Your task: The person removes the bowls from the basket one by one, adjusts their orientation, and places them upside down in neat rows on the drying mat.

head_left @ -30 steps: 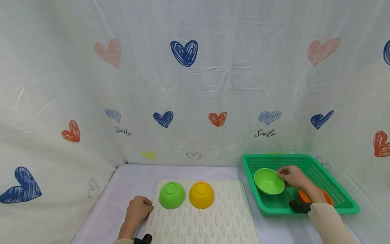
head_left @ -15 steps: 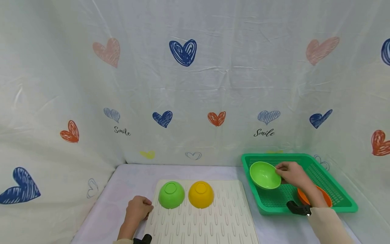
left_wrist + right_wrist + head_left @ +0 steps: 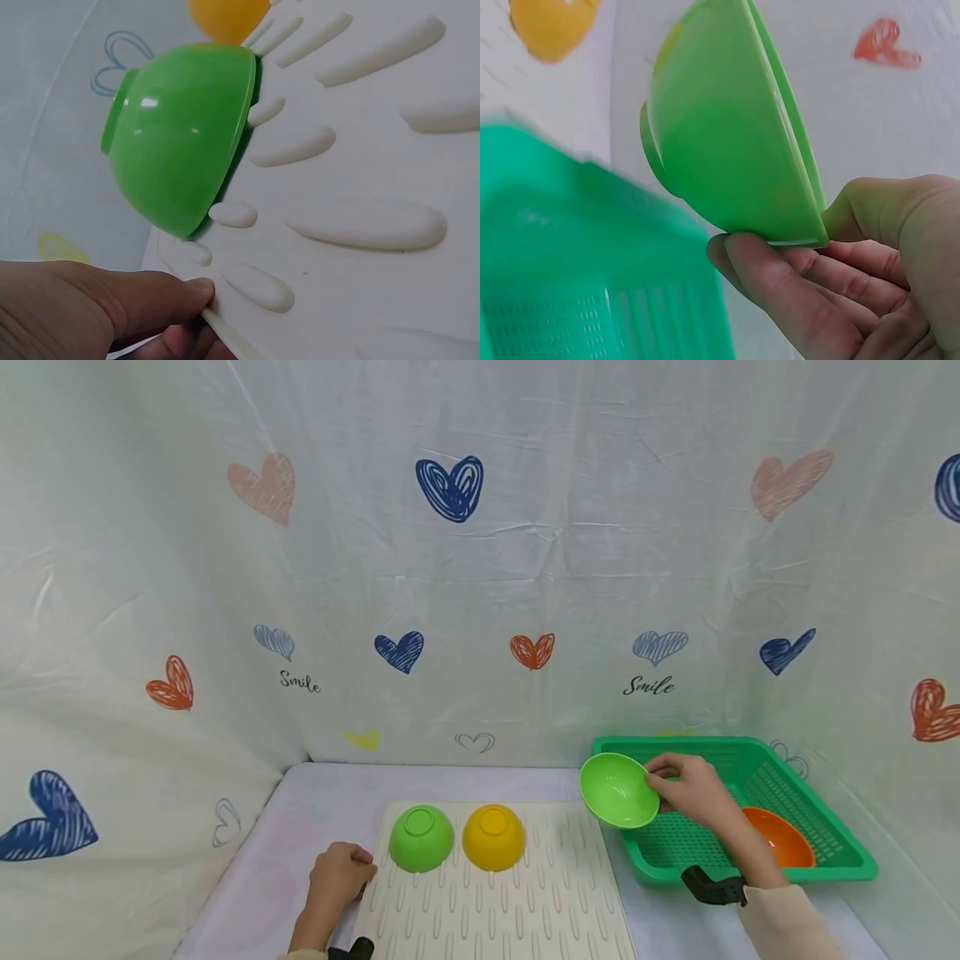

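Note:
My right hand pinches the rim of a light green bowl, thumb inside and fingers outside. That bowl is tilted, hollow side toward the head camera, over the left rim of the green basket. At the left, my left hand grips the edge of a white ridged drying mat, its thumb on top. On the mat's far left part a green bowl and a yellow bowl stand upside down side by side. An orange bowl lies in the basket, below my right forearm.
A pale cloth covers the table. Behind it hangs a white curtain printed with hearts, which also closes off both sides. The basket stands against the right side, its left rim close to the mat's right edge.
My right hand has lifted the light green bowl and carried it left, from inside the basket to over its left rim. The orange bowl shows more fully. My left hand stays put.

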`<action>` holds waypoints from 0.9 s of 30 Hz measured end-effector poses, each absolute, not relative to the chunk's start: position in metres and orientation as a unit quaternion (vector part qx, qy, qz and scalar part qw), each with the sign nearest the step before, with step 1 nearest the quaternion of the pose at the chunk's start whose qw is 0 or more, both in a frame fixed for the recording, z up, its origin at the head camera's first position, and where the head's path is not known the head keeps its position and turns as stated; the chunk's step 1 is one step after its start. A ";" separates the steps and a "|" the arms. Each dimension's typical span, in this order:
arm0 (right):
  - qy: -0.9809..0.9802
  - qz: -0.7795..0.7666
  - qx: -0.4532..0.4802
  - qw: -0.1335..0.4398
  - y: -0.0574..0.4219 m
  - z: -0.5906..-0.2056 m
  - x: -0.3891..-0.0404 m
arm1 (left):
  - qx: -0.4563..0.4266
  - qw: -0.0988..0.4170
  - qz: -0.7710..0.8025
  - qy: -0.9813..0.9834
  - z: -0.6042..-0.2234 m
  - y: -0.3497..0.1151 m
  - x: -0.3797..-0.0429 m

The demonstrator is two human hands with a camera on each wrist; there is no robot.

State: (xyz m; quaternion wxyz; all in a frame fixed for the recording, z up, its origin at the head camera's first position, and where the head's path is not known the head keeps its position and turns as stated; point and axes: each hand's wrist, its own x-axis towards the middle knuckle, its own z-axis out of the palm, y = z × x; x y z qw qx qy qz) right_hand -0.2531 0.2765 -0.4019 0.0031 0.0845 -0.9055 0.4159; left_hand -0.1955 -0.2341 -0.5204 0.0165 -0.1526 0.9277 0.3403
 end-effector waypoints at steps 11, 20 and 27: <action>-0.883 0.452 0.126 -0.010 0.218 -0.428 -0.227 | -0.144 0.004 0.327 0.934 -0.522 -0.232 -0.200; -0.854 0.498 0.140 -0.049 0.180 -0.467 -0.212 | -0.140 -0.018 0.319 0.937 -0.526 -0.231 -0.199; -0.840 0.517 0.149 -0.066 0.163 -0.476 -0.206 | -0.145 -0.026 0.323 0.935 -0.518 -0.221 -0.187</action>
